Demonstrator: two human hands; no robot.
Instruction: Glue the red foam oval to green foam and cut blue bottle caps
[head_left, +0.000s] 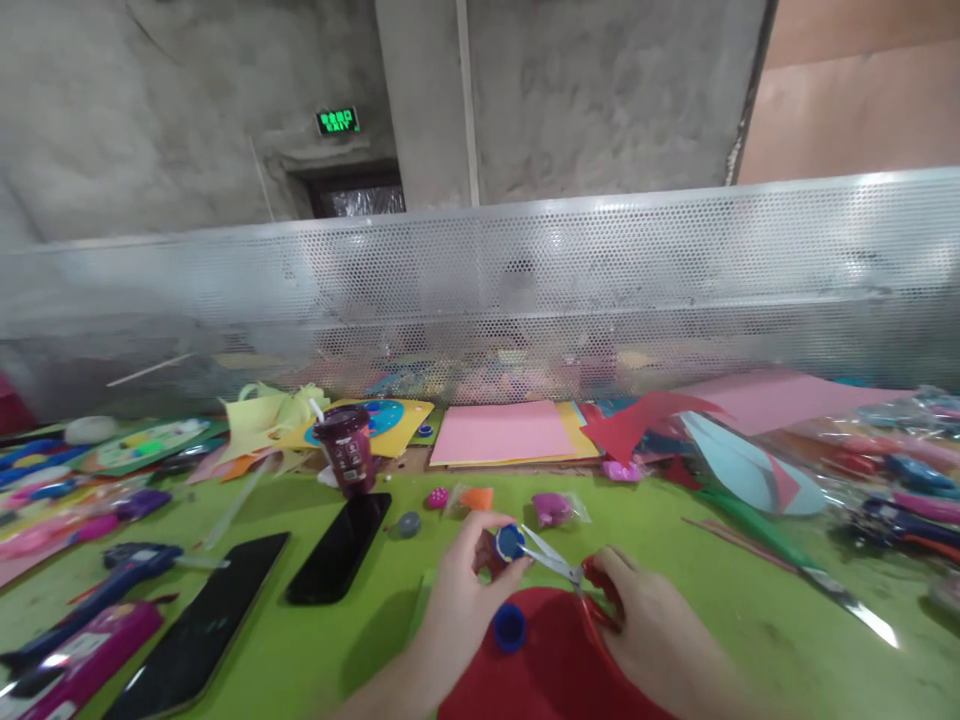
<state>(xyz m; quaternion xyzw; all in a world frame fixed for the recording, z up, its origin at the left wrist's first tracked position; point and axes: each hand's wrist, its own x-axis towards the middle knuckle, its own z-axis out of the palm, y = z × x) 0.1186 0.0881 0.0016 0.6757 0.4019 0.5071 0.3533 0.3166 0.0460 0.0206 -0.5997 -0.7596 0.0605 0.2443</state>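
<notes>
Pinched between the thumb and fingers of my left hand (480, 570) is a small round blue cap (510, 543) with a pale yellowish face. My right hand (637, 610) grips red-handled scissors (555, 556); their blades are parted and the tips reach the side of the cap. Whether the blades touch it I cannot tell. Below both hands lies a red sheet (555, 660) with a rounded edge. A second blue cap (509, 628) rests on that sheet, its hollow side up.
Two black phones (341, 550) lie to the left, near a dark cup (346, 450) with a straw and a glue gun (112, 580). A green-handled knife (810, 570) lies at right. Pink paper (502, 432) is stacked at the back, before a perforated metal screen (480, 290).
</notes>
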